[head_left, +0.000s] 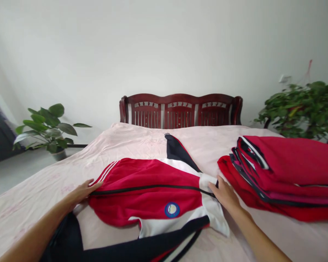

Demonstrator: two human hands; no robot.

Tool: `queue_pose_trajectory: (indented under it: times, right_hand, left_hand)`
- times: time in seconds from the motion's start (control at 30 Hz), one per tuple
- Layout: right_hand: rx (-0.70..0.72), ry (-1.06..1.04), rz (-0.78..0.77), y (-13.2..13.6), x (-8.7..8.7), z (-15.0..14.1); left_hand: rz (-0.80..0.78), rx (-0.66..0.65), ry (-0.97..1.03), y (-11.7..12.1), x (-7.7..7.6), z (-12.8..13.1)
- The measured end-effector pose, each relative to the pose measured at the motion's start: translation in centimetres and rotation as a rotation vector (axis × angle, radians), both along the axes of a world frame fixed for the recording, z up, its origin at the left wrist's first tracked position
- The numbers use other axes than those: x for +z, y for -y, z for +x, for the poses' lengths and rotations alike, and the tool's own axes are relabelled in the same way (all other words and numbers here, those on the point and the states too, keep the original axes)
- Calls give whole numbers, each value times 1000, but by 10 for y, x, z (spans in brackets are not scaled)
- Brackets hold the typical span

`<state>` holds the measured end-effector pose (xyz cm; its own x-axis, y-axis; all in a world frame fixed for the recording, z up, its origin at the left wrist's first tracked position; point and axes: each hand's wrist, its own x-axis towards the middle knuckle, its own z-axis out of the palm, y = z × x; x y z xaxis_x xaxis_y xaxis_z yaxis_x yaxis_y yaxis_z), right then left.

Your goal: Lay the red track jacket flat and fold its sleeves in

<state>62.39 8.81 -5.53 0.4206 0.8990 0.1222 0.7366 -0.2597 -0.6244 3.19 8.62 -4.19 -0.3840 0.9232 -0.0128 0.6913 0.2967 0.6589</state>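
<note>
A red, white and navy track jacket (150,174) lies spread sideways on the bed. Its black zip line runs across the middle, and a round blue badge (172,210) sits on the near side. At the striped left end, my left hand (84,191) pinches the jacket's edge. My right hand (223,191) grips the white band at the opposite end, with the thumb on top. One navy sleeve (180,149) points toward the headboard. The other navy sleeve (142,244) lies along the near side, partly cut off by the frame and partly behind my left forearm.
A stack of folded red and navy clothes (289,163) stands on the bed at the right. Pale pink bedding (120,140) covers the bed. Beyond it is a dark wooden headboard (180,109). Potted plants (50,125) flank the bed on both sides.
</note>
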Motion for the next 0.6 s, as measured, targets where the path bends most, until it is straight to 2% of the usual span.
queue_pose_trajectory:
  times: [0.1, 0.2, 0.3, 0.43, 0.5, 0.6]
  right_hand:
    - [30, -45, 5, -2, 1, -9]
    - [62, -118, 59, -4, 6, -6]
    - [66, -124, 130, -7, 10, 13]
    - [57, -6, 28, -1, 9, 31]
    - [37, 57, 32, 11, 9, 29]
    - [60, 262, 266, 43, 16, 13]
  left_hand:
    - [-90, -54, 176, 7, 3, 6]
    - [-151, -72, 241, 15, 6, 6]
    - [-115, -41, 368, 25, 14, 3]
    - [-42, -24, 498, 42, 25, 1]
    - [-32, -90, 482, 53, 28, -2]
    - [-61, -278, 422, 71, 24, -12]
